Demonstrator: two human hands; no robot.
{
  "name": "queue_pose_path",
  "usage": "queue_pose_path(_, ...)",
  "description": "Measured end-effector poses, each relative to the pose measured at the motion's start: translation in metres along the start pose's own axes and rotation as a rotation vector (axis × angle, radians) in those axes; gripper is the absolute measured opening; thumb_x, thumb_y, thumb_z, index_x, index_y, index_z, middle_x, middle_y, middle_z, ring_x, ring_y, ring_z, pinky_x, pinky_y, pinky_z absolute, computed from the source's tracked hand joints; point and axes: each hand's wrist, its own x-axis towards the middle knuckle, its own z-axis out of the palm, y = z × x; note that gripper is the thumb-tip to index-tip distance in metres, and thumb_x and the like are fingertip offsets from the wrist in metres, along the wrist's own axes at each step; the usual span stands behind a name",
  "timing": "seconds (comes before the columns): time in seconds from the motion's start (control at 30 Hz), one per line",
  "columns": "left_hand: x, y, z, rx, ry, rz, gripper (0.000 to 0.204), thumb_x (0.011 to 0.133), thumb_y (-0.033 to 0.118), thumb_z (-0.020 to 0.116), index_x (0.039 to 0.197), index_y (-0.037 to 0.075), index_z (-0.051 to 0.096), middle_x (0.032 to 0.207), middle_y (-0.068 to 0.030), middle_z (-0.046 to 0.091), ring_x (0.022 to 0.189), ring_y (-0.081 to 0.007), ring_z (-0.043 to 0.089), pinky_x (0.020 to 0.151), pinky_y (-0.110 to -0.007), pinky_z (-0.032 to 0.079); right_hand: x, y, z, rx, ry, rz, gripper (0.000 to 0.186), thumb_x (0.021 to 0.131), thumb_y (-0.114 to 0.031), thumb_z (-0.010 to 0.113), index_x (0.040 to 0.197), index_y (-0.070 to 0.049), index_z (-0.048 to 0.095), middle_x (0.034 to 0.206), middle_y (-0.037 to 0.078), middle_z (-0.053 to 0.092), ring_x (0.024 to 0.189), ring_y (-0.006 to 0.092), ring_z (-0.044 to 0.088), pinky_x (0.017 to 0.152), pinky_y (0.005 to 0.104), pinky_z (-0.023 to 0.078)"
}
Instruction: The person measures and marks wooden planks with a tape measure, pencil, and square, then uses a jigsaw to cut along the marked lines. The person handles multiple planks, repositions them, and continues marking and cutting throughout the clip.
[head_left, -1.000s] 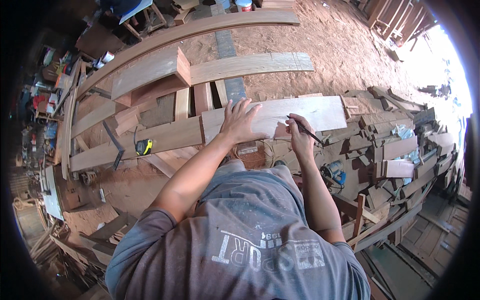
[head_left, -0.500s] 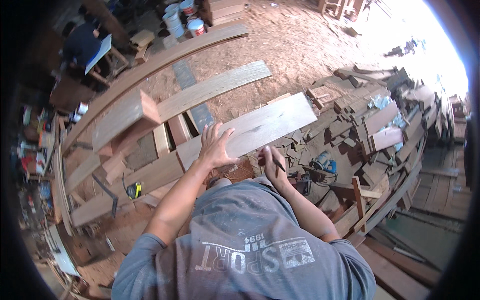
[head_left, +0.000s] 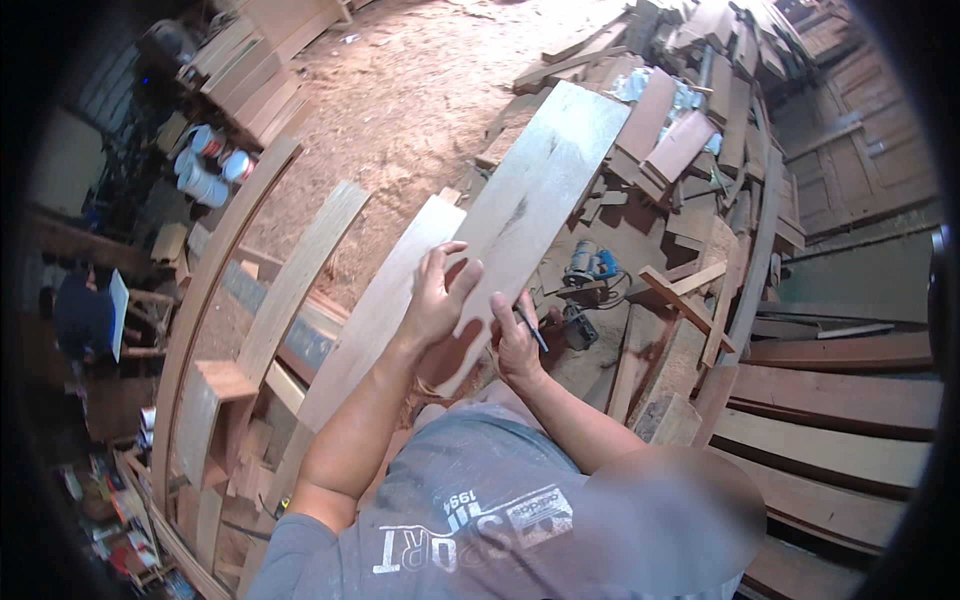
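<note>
At least three buckets (head_left: pixel 203 187) stand left of and beyond the lower plank (head_left: pixel 385 285); contents cannot be told. Right of this plank: one board (head_left: pixel 540 190), wide, pale, dark-streaked. Left hand (head_left: pixel 434 305), near the plank: thumb and fingers apart. Right hand (head_left: pixel 516 352), right of the plank: closed around one pencil (head_left: pixel 538 337).

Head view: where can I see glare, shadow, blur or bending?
Head view throughout: glare whitens the brown earthen ground at top; shadow near the left hand falls on the long pale wooden board; blur hides part of the grey cloth T-shirt; long brown wooden planks bend at right.
</note>
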Motion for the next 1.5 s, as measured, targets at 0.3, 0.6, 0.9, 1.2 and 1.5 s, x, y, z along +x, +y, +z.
queue_pose_path(0.3, 0.008, -0.019, 0.001, 0.119, -0.173, -0.160, 0.054, 0.099, 0.034, 0.081, 0.142, 0.006, 0.067, 0.137, -0.0152, 0.070, 0.132, -0.0303, 0.063, 0.114, -0.043, 0.048, 0.102, 0.087, -0.150, -0.163, 0.373, 0.237, 0.044, 0.101, -0.003, 0.065, 0.142, 0.006, 0.054, 0.129, 0.024, 0.070, 0.111, 0.0324, 0.073, 0.096, 0.0463, 0.061)
queue_pose_path(0.6, -0.065, -0.063, -0.094, 0.116, 0.361, -0.309, 0.031, 0.105, 0.018, 0.075, 0.129, 0.000, 0.072, 0.117, -0.0097, 0.073, 0.107, -0.0164, 0.069, 0.096, -0.032, 0.057, 0.165, 0.106, -0.217, 0.179, 0.613, 0.652, 0.039, 0.105, -0.007, 0.062, 0.138, 0.012, 0.055, 0.125, 0.028, 0.070, 0.110, 0.0455, 0.074, 0.094, 0.0643, 0.063)
queue_pose_path(0.9, -0.136, -0.097, -0.134, 0.153, 0.681, -0.329, 0.027, 0.110, 0.018, 0.070, 0.127, -0.003, 0.070, 0.114, -0.0064, 0.072, 0.104, -0.0133, 0.066, 0.092, -0.029, 0.055, 0.389, -0.056, -0.375, -0.166, 0.593, 0.132, 0.051, 0.098, 0.002, 0.073, 0.143, 0.010, 0.052, 0.136, 0.027, 0.064, 0.111, 0.0338, 0.071, 0.096, 0.0487, 0.062)
queue_pose_path(1.2, -0.174, -0.133, -0.145, 0.085, 0.807, -0.420, 0.034, 0.108, 0.024, 0.073, 0.129, -0.003, 0.071, 0.117, -0.0084, 0.075, 0.107, -0.0150, 0.069, 0.095, -0.031, 0.056, 0.443, -0.103, -0.407, -1.412, 0.505, 0.057, 0.041, 0.107, -0.039, 0.070, 0.121, -0.001, 0.075, 0.089, 0.007, 0.074, 0.069, 0.0190, 0.070, 0.054, 0.0363, 0.052)
queue_pose_path(1.5, -0.294, -0.134, -0.203, 0.668, 1.205, -0.524, 0.027, 0.100, 0.031, 0.081, 0.111, 0.006, 0.080, 0.112, -0.0124, 0.080, 0.107, -0.0269, 0.075, 0.096, -0.040, 0.056, 0.202, 0.035, -0.117, -0.448, -0.018, 0.059, 0.041, 0.113, -0.035, 0.063, 0.136, -0.003, 0.068, 0.117, 0.010, 0.078, 0.091, 0.0165, 0.072, 0.080, 0.0313, 0.057)
